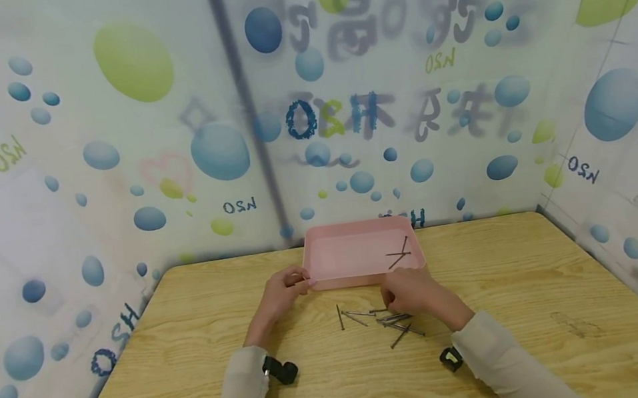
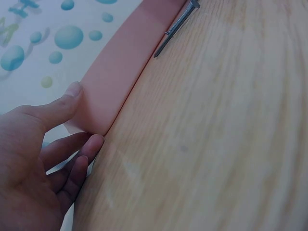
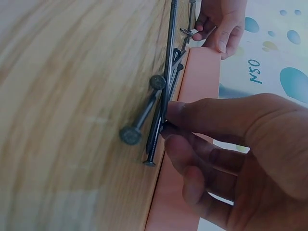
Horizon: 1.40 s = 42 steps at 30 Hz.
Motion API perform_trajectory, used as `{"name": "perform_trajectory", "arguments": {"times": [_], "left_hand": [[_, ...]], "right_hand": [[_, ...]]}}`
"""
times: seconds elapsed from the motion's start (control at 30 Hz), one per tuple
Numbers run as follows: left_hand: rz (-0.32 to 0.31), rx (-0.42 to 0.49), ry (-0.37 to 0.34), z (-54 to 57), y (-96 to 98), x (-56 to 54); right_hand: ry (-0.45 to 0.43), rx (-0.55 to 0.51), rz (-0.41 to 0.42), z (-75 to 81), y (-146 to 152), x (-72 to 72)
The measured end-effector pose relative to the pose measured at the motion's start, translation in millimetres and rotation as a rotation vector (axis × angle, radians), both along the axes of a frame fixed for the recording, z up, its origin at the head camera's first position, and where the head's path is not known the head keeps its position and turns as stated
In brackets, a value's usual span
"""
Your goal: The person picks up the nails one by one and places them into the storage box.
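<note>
A shallow pink tray stands at the back of the table, with a few nails lying inside at its right end. At the tray's left front corner my left hand holds on, thumb by the rim and fingertips low at the corner, as the left wrist view shows. My right hand is just in front of the tray, over a loose pile of nails. In the right wrist view, its thumb and forefinger pinch the end of a long dark nail; the fingertips partly hide it.
More nails lie scattered on the wood-grain table, left of the pile. Behind the tray rises a wall printed with blue and green dots; similar coverings flank both sides of the table.
</note>
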<state>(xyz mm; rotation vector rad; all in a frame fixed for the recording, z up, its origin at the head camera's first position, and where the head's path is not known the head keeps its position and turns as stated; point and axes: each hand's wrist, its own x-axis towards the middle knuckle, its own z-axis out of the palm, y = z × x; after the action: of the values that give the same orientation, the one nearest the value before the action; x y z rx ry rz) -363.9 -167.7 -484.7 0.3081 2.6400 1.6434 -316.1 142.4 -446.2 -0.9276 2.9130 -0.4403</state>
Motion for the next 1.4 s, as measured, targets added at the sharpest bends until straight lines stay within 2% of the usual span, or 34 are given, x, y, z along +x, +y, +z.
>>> {"name": "perform_trajectory", "arguments": {"times": [0.4, 0.8, 1.4], "left_hand": [[0.003, -0.006, 0.003, 0.1, 0.3, 0.0], [0.002, -0.024, 0.018, 2.5, 0.4, 2.0], [0.007, -0.02, 0.01, 0.7, 0.6, 0.0]], "right_hand": [[0.012, 0.012, 0.008, 3.3, -0.4, 2.2], [0.065, 0.04, -0.01, 5.5, -0.1, 2.8], [0.056, 0.045, -0.033, 9.8, 0.5, 4.3]]}}
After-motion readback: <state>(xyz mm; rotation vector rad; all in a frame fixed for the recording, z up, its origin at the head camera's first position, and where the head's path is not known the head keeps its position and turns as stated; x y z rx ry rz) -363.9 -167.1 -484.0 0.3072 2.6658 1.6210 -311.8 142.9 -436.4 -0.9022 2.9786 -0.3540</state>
